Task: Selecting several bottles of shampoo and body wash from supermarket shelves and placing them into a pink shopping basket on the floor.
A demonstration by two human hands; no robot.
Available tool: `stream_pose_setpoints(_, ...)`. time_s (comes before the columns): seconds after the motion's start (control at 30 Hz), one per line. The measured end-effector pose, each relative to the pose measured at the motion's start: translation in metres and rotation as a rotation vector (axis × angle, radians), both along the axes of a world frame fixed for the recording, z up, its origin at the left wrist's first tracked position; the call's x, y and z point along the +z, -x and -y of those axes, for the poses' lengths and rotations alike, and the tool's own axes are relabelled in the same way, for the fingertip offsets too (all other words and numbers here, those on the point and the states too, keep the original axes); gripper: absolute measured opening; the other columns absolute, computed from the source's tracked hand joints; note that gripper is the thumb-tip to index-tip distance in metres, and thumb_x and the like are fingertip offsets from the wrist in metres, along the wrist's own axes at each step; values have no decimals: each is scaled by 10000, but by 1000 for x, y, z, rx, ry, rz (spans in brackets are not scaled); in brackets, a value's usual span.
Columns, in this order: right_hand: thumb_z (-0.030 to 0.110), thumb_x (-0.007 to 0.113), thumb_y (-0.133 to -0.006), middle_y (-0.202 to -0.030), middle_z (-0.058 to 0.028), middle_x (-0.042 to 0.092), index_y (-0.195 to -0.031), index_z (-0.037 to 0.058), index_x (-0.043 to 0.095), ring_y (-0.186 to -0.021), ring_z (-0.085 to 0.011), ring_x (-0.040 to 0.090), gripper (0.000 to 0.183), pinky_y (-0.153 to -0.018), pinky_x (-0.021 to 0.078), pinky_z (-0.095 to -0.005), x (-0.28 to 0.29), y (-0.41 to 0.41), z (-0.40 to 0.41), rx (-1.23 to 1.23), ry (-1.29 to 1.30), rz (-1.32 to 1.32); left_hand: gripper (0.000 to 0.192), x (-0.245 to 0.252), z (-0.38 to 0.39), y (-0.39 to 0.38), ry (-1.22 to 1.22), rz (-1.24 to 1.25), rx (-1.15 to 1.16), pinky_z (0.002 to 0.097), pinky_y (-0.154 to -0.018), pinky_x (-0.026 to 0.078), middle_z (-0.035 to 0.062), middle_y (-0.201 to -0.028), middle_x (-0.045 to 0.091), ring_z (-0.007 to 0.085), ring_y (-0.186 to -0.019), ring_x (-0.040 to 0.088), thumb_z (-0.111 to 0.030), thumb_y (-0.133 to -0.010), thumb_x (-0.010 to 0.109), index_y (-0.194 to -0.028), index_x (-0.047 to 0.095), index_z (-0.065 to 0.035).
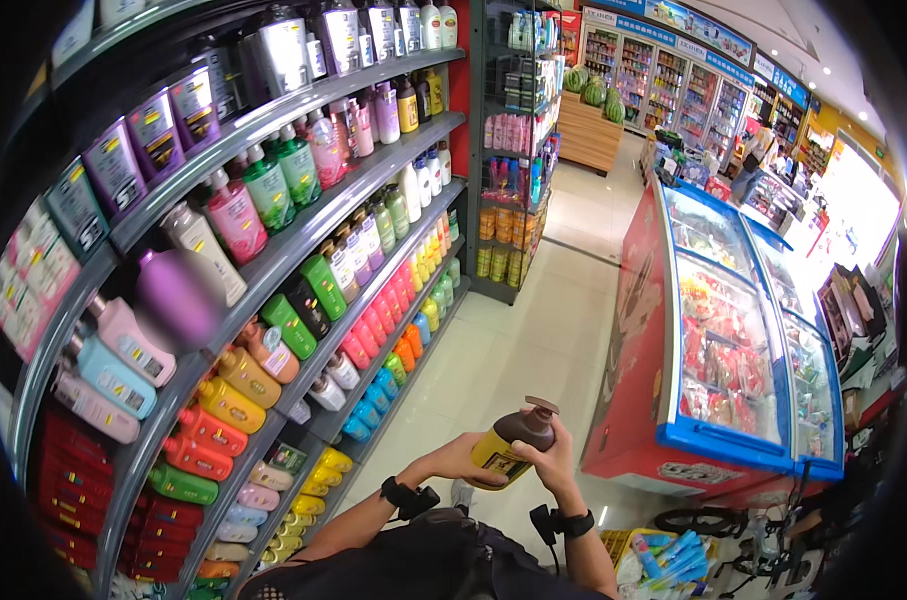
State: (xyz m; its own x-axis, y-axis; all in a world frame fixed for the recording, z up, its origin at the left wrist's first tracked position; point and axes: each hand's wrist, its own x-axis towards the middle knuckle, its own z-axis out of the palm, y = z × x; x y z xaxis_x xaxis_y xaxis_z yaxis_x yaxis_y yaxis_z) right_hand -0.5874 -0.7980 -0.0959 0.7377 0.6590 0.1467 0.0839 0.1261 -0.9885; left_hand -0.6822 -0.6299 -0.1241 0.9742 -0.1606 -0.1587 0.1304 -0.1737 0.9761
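Note:
Both hands hold one brown pump bottle with a yellow label (510, 448) in front of my body, above the floor. Its pump head points up and toward the right, so the bottle is tilted. My left hand (468, 459) wraps around the lower, yellow part. My right hand (549, 455) grips the upper brown part near the shoulder, its thumb across the front. Each wrist wears a black strap with a small device. To the left, grey shelves (333, 79) hold rows of shampoo and lotion bottles, among them green pump bottles (268, 187) and a similar brown and yellow bottle (408, 106).
A red and blue chest freezer (738, 442) with glass lids stands at the right. Near my right side on the floor are a yellow basket (615, 541) of packages and a small bicycle (697, 519). A wire rack (504, 289) stands ahead; a person (757, 154) is far off.

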Motion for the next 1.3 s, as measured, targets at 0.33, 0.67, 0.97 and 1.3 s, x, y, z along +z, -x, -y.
stream_pose_setpoints(0.33, 184, 770, -712, -1045, -90, 610, -1200, -7, 505, -979, -167, 580, 587, -870, 457, -313, 7, -137, -48, -25, 7, 1, 505, 1, -61, -148, 56, 49, -54, 273, -790, 484, 54, -970, 654, 121, -867, 596, -234, -687, 807, -1085, 579, -24)
stream_pose_setpoints(0.67, 164, 763, -719, -954, -74, 630, -1077, -28, 553, -888, -144, 588, 457, -808, 474, -292, -28, -299, -97, 52, 5, -87, 534, -8, -101, -288, 33, 20, 8, 276, -799, 485, 57, -997, 650, 118, -875, 594, -244, -696, 800, -1123, 559, -32)
stream_pose_setpoints(0.97, 252, 724, -750, -983, -72, 611, -1127, -30, 528, -905, -157, 575, 510, -841, 452, -302, -16, -445, -158, 294, 7, -81, 554, 10, -138, -401, -62, -8, 254, 296, -816, 480, 71, -1014, 647, 143, -902, 597, -253, -689, 803, -1131, 552, -32)
stream_pose_setpoints(1.3, 190, 761, -738, -1054, -95, 612, -1188, -12, 512, -961, -150, 577, 552, -861, 461, -303, -17, -548, -244, 478, -52, -75, 551, 8, -196, -481, -87, -37, 438, 302, -828, 475, 83, -1002, 650, 156, -894, 605, -271, -686, 790, -1121, 562, -21)
